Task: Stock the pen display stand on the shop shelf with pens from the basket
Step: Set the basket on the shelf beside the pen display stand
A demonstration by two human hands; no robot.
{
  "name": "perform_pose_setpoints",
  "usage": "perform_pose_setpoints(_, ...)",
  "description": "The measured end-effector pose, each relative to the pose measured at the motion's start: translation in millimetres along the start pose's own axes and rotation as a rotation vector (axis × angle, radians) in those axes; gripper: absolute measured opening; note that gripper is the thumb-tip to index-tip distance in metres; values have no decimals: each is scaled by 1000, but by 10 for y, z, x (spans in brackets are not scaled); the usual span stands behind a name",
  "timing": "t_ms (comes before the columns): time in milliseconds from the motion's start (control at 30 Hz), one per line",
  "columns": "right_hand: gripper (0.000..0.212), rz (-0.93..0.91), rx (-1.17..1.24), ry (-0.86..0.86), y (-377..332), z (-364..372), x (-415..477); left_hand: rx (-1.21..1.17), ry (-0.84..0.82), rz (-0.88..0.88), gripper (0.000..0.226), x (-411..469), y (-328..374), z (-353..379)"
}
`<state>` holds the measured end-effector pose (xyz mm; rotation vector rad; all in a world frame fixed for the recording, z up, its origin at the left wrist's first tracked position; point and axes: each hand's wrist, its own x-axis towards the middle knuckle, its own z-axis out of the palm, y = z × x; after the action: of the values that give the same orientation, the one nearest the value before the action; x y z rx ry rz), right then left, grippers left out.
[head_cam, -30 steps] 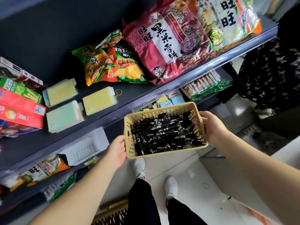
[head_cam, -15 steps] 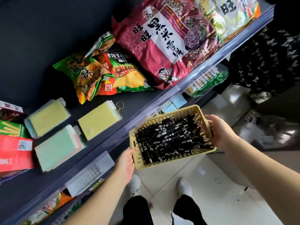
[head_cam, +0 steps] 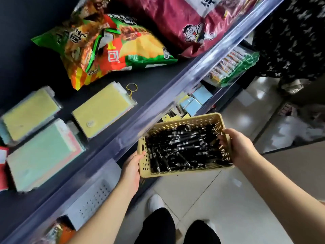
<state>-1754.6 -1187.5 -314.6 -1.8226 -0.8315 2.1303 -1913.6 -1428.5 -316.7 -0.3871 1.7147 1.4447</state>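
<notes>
Left hand (head_cam: 132, 167) and right hand (head_cam: 241, 149) gripped the basket (head_cam: 177, 120) by its ends, far corner under the shelf (head_cam: 175, 89) edge, open floor (head_cam: 202, 191) below.

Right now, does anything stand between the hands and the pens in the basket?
Nothing visible does. The left hand and right hand grip opposite ends of the basket, and the pens lie uncovered in its open top.

This is a small shop. A dark shelf (head_cam: 154, 81) with a clear plastic rail (head_cam: 197, 73) along its front edge carries snack bags (head_cam: 109, 48) and wrapped packs of coloured paper (head_cam: 100, 108). More packaged goods (head_cam: 233, 66) sit on the level below, above a tiled floor (head_cam: 219, 199).
</notes>
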Motion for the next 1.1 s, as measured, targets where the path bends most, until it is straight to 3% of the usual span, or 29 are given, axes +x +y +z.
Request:
perform_pose_setpoints(300,7,-13,-5,-100,529,247,260,148,81,240,26,637,-348,-393)
perform_pose_setpoints(400,3,-21,26,-140,709,303,285,277,81,338,17,732,-338,-537)
perform_pose_setpoints(500,5,-25,91,-192,890,328,290,454,115,435,26,801,-278,-609)
perform_pose_setpoints(600,6,-46,137,-206,1048,356,341,543,178,511,13,950,-263,-655)
perform_pose_setpoints(700,6,-69,169,-240,1190,410,429,591,241,600,34,1102,-262,-678)
perform_pose_setpoints(1000,16,-96,303,-232,1518,589,359,701,291,653,39,1236,-28,-849)
perform_pose_setpoints(1100,18,-98,279,-231,1643,644,218,737,266,630,28,1271,37,-919)
